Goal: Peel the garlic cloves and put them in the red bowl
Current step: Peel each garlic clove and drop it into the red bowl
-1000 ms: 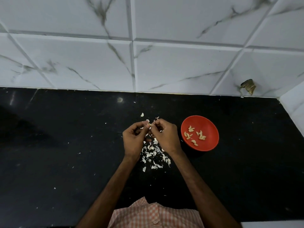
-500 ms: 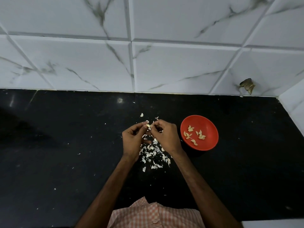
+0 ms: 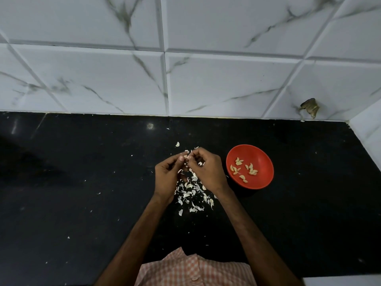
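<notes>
A small pale garlic clove (image 3: 186, 157) is pinched between the fingertips of both hands above the black counter. My left hand (image 3: 167, 178) holds it from the left with curled fingers. From the right, my right hand (image 3: 207, 169) pinches at the same clove. A red bowl (image 3: 261, 180) sits just right of my right hand and holds several peeled cloves (image 3: 243, 168). White garlic skins (image 3: 192, 193) lie scattered on the counter under and below my hands.
The black counter (image 3: 82, 193) runs to a white marble-tiled wall (image 3: 185, 79) at the back and a white side wall at the right. A chipped hole in the tile (image 3: 310, 107) shows at the back right. Small skin flecks dot the counter.
Both hands stay together at the same spot, their fingers working slightly on the clove. The bowl and the skins have not moved.
</notes>
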A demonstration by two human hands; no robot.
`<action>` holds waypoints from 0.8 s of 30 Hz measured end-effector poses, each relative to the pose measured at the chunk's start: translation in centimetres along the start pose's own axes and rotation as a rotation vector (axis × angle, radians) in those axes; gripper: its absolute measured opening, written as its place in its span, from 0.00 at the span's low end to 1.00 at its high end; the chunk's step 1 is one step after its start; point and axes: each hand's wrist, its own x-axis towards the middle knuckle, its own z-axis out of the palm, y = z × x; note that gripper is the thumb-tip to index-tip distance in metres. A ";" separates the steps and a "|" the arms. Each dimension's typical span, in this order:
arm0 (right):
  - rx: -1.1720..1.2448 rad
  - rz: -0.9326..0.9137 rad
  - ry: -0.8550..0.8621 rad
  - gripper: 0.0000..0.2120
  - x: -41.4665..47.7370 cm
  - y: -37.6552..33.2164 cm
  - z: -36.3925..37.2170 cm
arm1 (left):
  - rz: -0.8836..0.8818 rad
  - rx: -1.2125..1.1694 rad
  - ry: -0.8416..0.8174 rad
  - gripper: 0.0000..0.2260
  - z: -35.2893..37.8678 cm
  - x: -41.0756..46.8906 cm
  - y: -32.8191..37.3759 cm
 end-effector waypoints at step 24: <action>0.006 0.061 0.122 0.03 -0.2 2.0 -0.3 | -0.036 -0.105 0.041 0.09 -0.3 -0.1 0.3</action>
